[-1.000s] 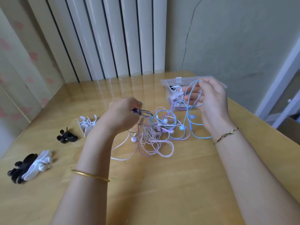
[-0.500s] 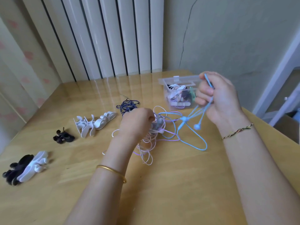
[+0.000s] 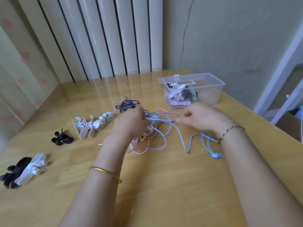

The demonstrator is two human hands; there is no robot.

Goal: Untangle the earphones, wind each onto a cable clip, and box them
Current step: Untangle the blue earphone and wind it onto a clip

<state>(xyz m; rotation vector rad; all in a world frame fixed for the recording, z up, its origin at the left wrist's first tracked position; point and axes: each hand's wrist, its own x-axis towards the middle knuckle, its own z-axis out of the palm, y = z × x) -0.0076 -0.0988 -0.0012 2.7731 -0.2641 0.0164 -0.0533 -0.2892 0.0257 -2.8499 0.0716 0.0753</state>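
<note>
A tangle of pink and purple earphone cables (image 3: 147,141) lies mid-table. My left hand (image 3: 131,123) grips the tangle at its top. My right hand (image 3: 198,117) pinches a cable strand just right of the tangle. A blue earphone cable (image 3: 185,141) trails from the tangle to the right and passes under my right wrist, its earbud (image 3: 214,155) on the table. A dark blue earphone bundle (image 3: 127,104) lies just behind my left hand. The clear plastic box (image 3: 211,94) at the back right holds several wound earphones.
White cable clips (image 3: 91,124) lie left of the tangle, a black clip (image 3: 61,138) further left, and black and white clips (image 3: 24,171) near the left edge. A radiator and wall stand behind the table. The table's right edge runs diagonally past the box.
My right hand has dropped from beside the box to the table and let the blue cable fall; it now pinches a strand by the tangle. My left hand stays on the tangle.
</note>
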